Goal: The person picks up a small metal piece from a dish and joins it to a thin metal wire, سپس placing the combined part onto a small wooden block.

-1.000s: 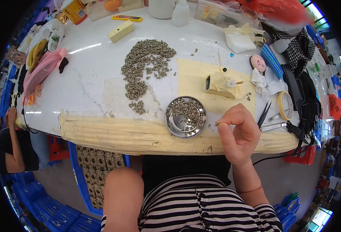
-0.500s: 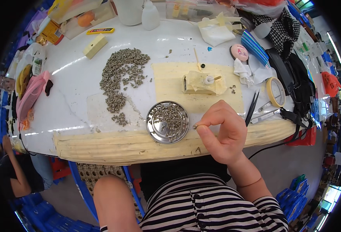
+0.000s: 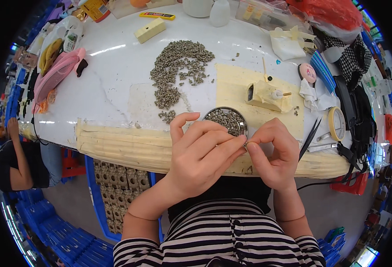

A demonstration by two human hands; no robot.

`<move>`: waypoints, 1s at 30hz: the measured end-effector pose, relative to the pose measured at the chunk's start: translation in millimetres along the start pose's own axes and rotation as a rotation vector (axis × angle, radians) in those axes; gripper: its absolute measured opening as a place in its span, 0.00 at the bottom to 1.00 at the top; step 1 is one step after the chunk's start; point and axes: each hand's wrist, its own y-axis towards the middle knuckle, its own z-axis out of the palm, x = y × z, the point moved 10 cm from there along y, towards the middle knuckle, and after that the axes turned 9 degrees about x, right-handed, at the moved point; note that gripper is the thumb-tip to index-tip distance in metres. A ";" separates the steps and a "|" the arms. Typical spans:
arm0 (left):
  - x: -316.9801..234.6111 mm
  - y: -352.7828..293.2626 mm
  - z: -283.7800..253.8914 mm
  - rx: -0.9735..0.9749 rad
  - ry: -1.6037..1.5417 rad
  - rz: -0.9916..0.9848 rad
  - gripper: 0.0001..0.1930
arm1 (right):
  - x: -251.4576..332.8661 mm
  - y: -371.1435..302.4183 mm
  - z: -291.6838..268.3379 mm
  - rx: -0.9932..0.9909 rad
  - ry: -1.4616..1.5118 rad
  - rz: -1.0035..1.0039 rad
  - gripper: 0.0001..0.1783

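My right hand point(image 3: 274, 153) is closed in a pinch on a small metal part point(image 3: 246, 144) just above the padded front edge of the table. My left hand point(image 3: 200, 158) meets it from the left, its fingertips pressed together at the same part; its outermost finger is raised and the thumb is hidden. Just beyond the fingers, partly covered by my left hand, is a round steel dish point(image 3: 246, 119) with many small grey metal parts point(image 3: 226, 119) in it. A larger heap of such parts point(image 3: 167, 91) lies on the white tabletop farther back.
A taped block point(image 3: 267, 95) with a white nozzle and stick stands on beige paper point(image 3: 231, 80). At right are black tweezers point(image 3: 310, 138) and a tape roll point(image 3: 336, 123). A yellow block point(image 3: 150, 30) lies at the back; a blue crate point(image 3: 91, 187) of metal pieces sits below left.
My left hand has come in from below, its fingertips meeting the part in my right hand's pinch. The view has shifted, so the table's things appear farther right.
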 end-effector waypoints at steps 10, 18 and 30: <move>1.9 -0.9 -2.7 -0.009 -0.002 -0.003 0.12 | 8.9 0.0 2.1 -0.012 -0.174 -0.056 0.07; 2.3 3.9 -2.6 -0.026 -0.066 -0.013 0.11 | 0.0 -0.6 -1.9 -0.020 -0.005 -0.009 0.06; -3.2 3.9 0.7 -0.024 0.002 0.007 0.13 | -5.5 -1.0 -2.1 -0.026 0.057 0.046 0.05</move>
